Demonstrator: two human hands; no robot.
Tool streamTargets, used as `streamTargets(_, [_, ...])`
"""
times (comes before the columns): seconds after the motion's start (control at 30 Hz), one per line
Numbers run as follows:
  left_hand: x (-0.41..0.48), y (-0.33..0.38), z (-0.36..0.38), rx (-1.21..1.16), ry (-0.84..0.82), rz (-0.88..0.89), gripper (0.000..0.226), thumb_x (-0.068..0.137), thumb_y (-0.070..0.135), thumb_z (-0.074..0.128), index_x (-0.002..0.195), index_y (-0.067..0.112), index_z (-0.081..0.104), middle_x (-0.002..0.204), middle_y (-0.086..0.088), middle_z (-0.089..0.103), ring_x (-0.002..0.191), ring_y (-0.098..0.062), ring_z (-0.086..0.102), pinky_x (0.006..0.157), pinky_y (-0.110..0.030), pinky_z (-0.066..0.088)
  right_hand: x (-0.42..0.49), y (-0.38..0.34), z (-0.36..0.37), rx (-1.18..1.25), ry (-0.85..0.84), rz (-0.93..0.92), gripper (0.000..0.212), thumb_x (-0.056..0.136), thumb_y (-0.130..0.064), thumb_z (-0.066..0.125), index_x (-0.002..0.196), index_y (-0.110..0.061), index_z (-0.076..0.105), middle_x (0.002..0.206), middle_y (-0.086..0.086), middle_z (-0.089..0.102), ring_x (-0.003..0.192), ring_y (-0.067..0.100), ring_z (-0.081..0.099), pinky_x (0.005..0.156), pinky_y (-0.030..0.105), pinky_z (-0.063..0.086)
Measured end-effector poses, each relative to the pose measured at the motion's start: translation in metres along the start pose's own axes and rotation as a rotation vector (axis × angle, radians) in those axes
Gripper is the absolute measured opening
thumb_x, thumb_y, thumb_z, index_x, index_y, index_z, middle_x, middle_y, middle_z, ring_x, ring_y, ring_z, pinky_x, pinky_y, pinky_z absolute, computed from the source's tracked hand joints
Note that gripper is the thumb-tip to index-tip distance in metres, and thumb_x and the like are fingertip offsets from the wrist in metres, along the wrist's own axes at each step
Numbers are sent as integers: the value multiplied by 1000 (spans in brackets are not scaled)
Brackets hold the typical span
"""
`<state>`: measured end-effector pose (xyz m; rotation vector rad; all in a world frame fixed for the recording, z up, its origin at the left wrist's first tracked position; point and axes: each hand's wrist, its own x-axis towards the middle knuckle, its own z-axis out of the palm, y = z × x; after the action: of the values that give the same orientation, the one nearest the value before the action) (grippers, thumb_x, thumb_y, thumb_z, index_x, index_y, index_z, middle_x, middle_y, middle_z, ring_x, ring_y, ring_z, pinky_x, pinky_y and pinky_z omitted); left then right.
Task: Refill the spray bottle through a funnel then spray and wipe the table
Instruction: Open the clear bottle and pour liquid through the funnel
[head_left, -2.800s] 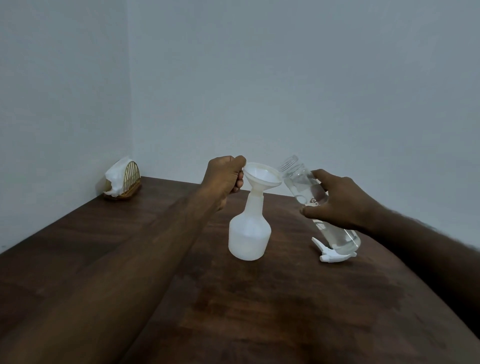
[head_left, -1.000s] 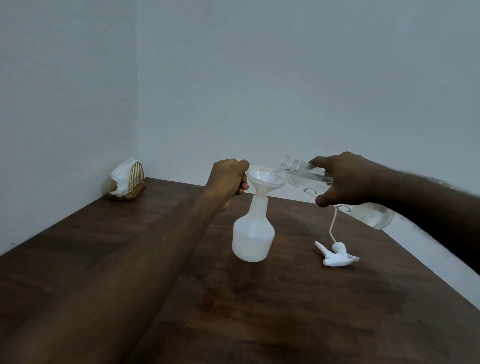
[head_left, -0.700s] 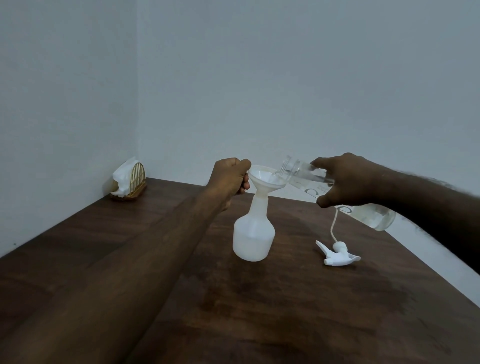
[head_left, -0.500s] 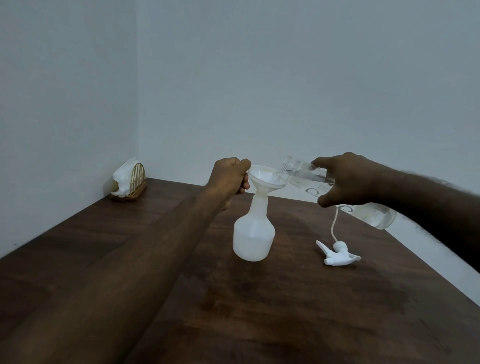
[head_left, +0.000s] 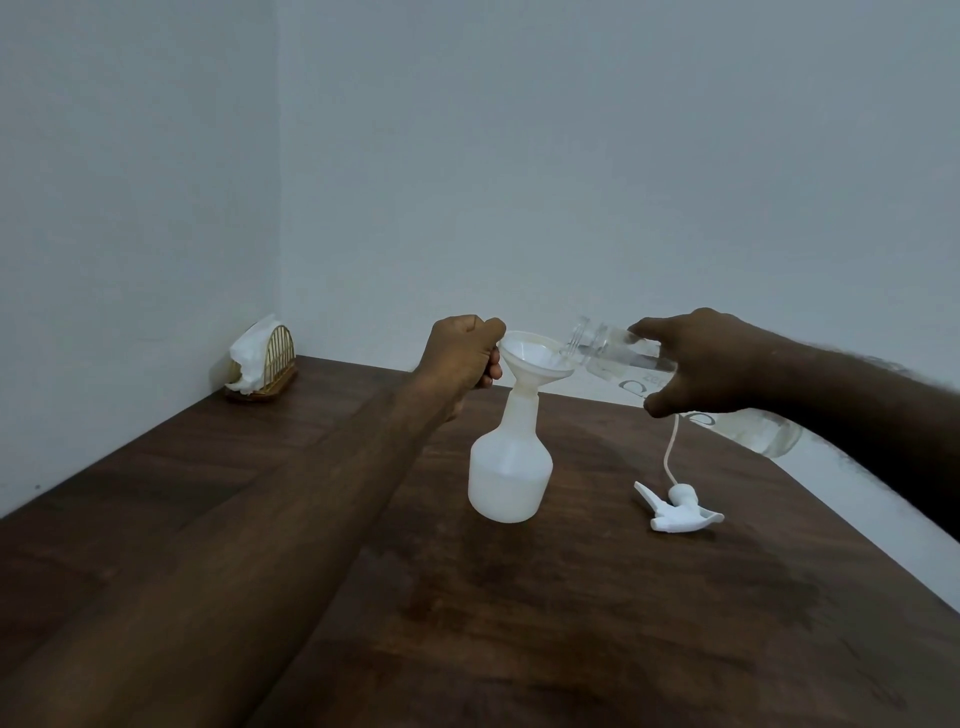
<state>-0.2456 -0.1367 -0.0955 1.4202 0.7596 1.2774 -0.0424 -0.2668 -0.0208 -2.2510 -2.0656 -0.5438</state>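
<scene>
White spray bottle (head_left: 509, 478): upright on desk (head_left: 519, 623), funnel (head_left: 535, 358) seated in its neck. Left grip (head_left: 460, 358) holds the funnel rim. Right grip (head_left: 701, 364) is wrapped round a tilted clear bottle (head_left: 602, 345), mouth over the funnel. Refill judged under way. Trigger head (head_left: 675, 512) lies detached nearby. Recapping, spraying and wiping outstanding.

1. A small arched napkin holder of golden wire (head_left: 278, 358) on a brown base stands upright in the far left corner of the dark wooden table (head_left: 571, 623), close against the wall.
2. Crumpled white paper napkins (head_left: 249, 353) fill it, poking out past its top and left side.
3. Two plain, pale grey-blue walls (head_left: 519, 156) meet in a vertical corner just above the holder.
</scene>
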Motion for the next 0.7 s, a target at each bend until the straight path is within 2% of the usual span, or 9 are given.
streamTargets(0.2, [0, -1, 0, 12, -1, 4, 12, 87, 14, 54, 77, 8, 52, 57, -5, 50, 43, -13, 47, 46, -24, 40, 1, -2, -1, -21, -4, -13, 80, 72, -39, 79, 142, -27, 44, 105, 4, 67, 90, 19, 50, 81, 31, 47])
streamTargets(0.33, [-1, 0, 0, 14, -2, 5, 16, 87, 14, 54, 73, 8, 50, 56, -5, 50, 43, -13, 47, 46, -24, 40, 0, -4, -3, -34, -5, -15, 79, 73, -37, 78, 143, -28, 43, 90, 0, 61, 87, 21, 51, 74, 29, 42])
streamTargets(0.47, [-3, 1, 1, 28, -4, 24, 12, 87, 13, 54, 77, 8, 52, 56, -5, 49, 42, -12, 47, 48, -25, 39, 1, -3, -4, -41, -1, -20, 79, 72, -38, 78, 143, -29, 43, 78, -6, 52, 85, 22, 52, 74, 30, 45])
streamTargets(0.6, [-3, 1, 0, 39, -2, 33, 12, 87, 13, 54, 77, 7, 53, 56, -5, 50, 41, -11, 47, 47, -24, 40, 3, -2, -4, -53, 5, -23, 80, 72, -39, 77, 143, -29, 42, 76, -7, 51, 84, 22, 51, 72, 30, 44])
streamTargets(0.7, [-3, 1, 1, 45, -1, 40, 13, 88, 13, 54, 76, 7, 53, 57, -6, 50, 41, -11, 47, 47, -24, 40, 3, -1, -3, -55, 10, -22, 80, 72, -40, 77, 143, -30, 42, 78, -6, 53, 84, 23, 52, 75, 33, 49])
